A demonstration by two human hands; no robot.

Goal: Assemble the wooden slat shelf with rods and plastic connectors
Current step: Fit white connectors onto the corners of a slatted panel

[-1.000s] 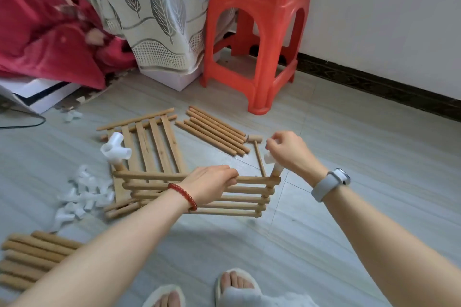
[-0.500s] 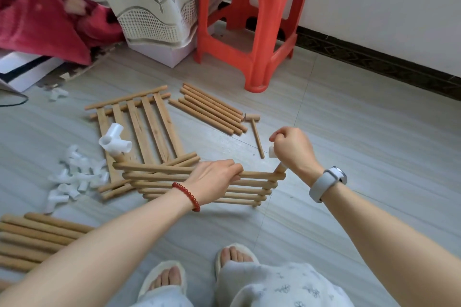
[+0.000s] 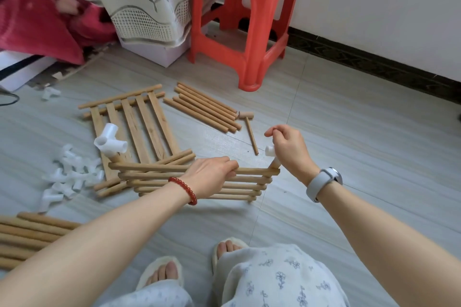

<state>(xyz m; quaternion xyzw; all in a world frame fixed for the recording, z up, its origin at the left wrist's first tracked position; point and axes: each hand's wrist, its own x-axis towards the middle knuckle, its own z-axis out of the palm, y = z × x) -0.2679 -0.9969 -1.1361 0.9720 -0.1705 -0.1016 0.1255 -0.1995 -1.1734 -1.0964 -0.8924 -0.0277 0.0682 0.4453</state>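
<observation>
Head view: the left hand curls its fingers over the top slat of a wooden slat panel that stands on edge on the grey floor, just ahead of the person's slippered feet. The right hand is closed around a white plastic connector seated on the rod end at the panel's upper right corner; only a small part of that connector shows beside the palm. A second white connector, a three-way piece, sits on the rod end at the panel's upper left corner.

A second slat panel lies flat on the floor behind the held one, partly under it. Just right of it, a bundle of loose rods lies side by side, with a small wooden mallet at their near end. Loose white connectors are heaped on the floor to the left of the panels, and one more lies apart toward the far left. Another row of thicker rods lies at the left edge of the view. A red plastic stool stands on the floor near the wall.
</observation>
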